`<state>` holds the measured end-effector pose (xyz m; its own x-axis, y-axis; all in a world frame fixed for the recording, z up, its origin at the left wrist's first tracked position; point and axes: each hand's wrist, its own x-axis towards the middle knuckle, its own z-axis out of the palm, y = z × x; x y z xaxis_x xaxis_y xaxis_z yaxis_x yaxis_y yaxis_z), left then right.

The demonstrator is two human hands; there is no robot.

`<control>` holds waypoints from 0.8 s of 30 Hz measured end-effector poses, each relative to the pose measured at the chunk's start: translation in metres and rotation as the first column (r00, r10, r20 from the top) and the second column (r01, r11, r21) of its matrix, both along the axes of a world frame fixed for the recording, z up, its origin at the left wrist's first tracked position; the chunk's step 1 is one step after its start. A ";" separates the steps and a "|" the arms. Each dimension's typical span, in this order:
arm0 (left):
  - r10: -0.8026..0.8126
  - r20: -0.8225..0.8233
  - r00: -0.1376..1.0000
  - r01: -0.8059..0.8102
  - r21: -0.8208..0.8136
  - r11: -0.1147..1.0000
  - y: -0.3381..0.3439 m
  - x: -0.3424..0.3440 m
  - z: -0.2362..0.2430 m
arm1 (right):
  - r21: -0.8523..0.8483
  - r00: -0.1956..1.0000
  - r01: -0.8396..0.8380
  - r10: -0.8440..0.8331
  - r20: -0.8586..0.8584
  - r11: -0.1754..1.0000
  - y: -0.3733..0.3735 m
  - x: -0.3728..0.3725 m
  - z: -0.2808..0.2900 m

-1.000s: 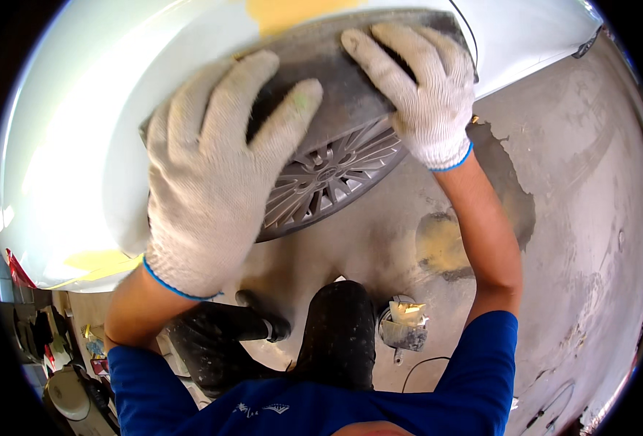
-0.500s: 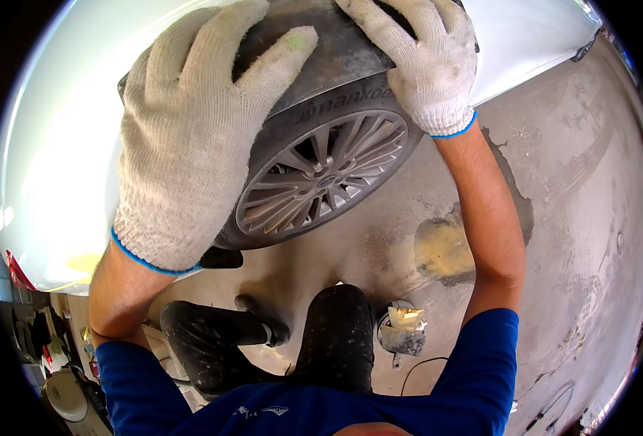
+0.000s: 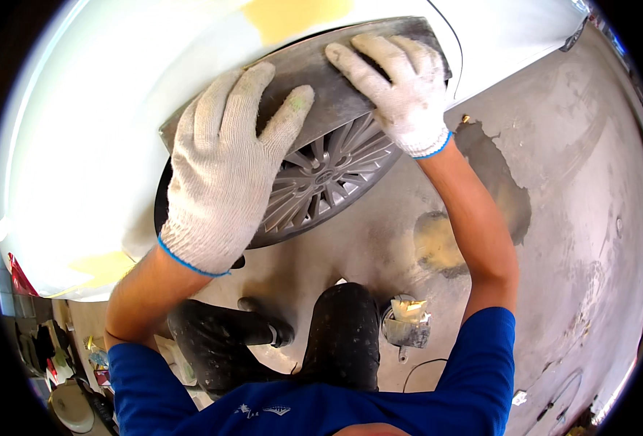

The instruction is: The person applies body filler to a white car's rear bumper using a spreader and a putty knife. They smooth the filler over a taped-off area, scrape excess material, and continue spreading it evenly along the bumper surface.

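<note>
My left hand [image 3: 220,174], in a cream knit glove with blue cuff, grips a long dark grey board [image 3: 314,83] near its left part. My gloved right hand [image 3: 405,91] holds its right part, fingers spread over the surface. The board lies against the white car panel [image 3: 82,160] over the wheel arch. A yellowish patch [image 3: 296,18] shows just above it, another [image 3: 100,272] lower left. Below the board is the silver multi-spoke wheel [image 3: 321,178], partly hidden by my left hand.
A container with papers and a dark tool [image 3: 405,323] stands on the stained concrete floor [image 3: 583,182] beside my knee. A thin cable [image 3: 423,367] lies near it. Assorted items [image 3: 45,349] sit at the lower left. My legs are bent below the wheel.
Both hands and the board went up, then came back down, uncovering the upper yellow patch again. My left hand is further right than half a second ago, both hands still on the board.
</note>
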<state>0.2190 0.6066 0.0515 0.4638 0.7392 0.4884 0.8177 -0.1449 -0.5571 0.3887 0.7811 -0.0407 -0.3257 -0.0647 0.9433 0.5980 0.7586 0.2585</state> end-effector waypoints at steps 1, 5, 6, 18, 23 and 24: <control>-0.016 0.006 1.000 0.016 0.011 1.000 -0.001 0.003 0.007 | 0.011 1.000 0.016 -0.016 -0.016 1.000 0.000 0.004 0.008; -0.021 -0.012 1.000 0.022 0.061 0.998 0.013 0.007 0.029 | 0.101 0.996 0.003 0.005 -0.084 0.995 0.012 0.009 0.034; 0.030 -0.044 0.999 -0.027 0.066 0.997 0.012 0.009 0.032 | 0.114 0.995 -0.012 0.023 -0.101 0.993 0.012 0.007 0.040; 0.138 -0.112 0.984 -0.133 0.046 0.990 0.012 0.005 0.032 | 0.134 0.986 -0.083 0.100 -0.133 0.988 0.022 -0.010 0.034; -0.001 -0.017 1.000 0.002 0.064 0.998 0.013 -0.015 -0.010 | 0.066 0.997 -0.011 0.017 -0.082 0.998 0.019 -0.021 -0.007; 0.029 -0.011 1.000 -0.029 0.016 0.999 0.008 -0.011 -0.011 | 0.027 1.000 -0.006 0.007 -0.026 1.000 0.014 -0.019 -0.013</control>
